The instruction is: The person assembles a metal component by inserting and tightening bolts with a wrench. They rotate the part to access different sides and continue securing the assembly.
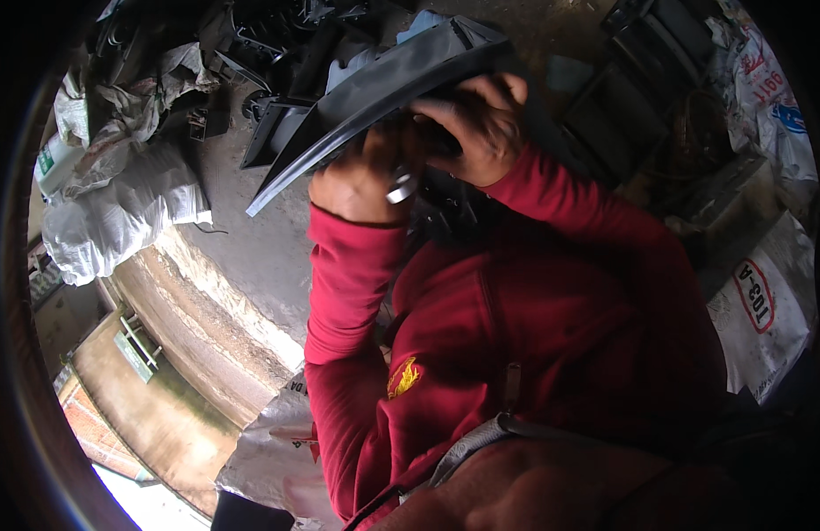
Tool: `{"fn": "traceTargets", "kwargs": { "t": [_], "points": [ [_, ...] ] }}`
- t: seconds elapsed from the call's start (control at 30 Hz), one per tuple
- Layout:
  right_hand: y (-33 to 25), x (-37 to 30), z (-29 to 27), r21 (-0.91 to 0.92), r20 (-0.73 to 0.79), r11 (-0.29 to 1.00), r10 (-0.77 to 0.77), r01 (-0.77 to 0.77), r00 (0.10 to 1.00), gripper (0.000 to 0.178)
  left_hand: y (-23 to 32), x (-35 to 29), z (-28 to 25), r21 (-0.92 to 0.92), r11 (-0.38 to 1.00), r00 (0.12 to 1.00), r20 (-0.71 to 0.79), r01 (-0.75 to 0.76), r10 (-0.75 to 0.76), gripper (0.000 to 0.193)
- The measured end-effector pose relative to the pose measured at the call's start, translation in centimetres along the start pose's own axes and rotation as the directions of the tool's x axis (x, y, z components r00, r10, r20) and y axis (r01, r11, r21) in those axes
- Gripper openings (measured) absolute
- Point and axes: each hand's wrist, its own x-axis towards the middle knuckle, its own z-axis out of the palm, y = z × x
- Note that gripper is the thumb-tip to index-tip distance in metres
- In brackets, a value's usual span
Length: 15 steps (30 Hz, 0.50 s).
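Note:
A long, dark grey curved panel (383,93) with a raised rim is held up in front of me, slanting from lower left to upper right. My right hand (481,124) is closed at the panel's near edge, with bent fingers partly hidden under it. Just to the left, my left hand (352,186) is closed below the rim, its fingertips in shadow. A shiny round metal end (401,186) sticks out beside the left hand; the rest of that piece is hidden.
Dark moulded parts (277,40) lie heaped at the back, and black bins or parts (640,97) stand at the right. A white plastic bundle (127,208) rests at the left near a ledge (206,292). A printed white sack (769,305) is at the far right.

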Motion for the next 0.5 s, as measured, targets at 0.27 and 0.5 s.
{"fn": "traceTargets", "kwargs": {
  "t": [0.27, 0.5],
  "points": [
    [-0.4, 0.1, 0.0, 0.013, 0.017, 1.000, -0.007, 0.007, 1.000, 0.053, -1.5, -5.5, 0.8, -0.841, 0.469, 0.852, -0.020, 0.269, -0.524, 0.034],
    [-0.5, 0.3, -0.1, 0.025, 0.033, 1.000, -0.002, 0.001, 0.999, 0.054, -0.1, -2.1, -0.4, -0.104, 0.993, 0.980, -0.197, -0.054, 0.033, 0.019]
  ]
}}
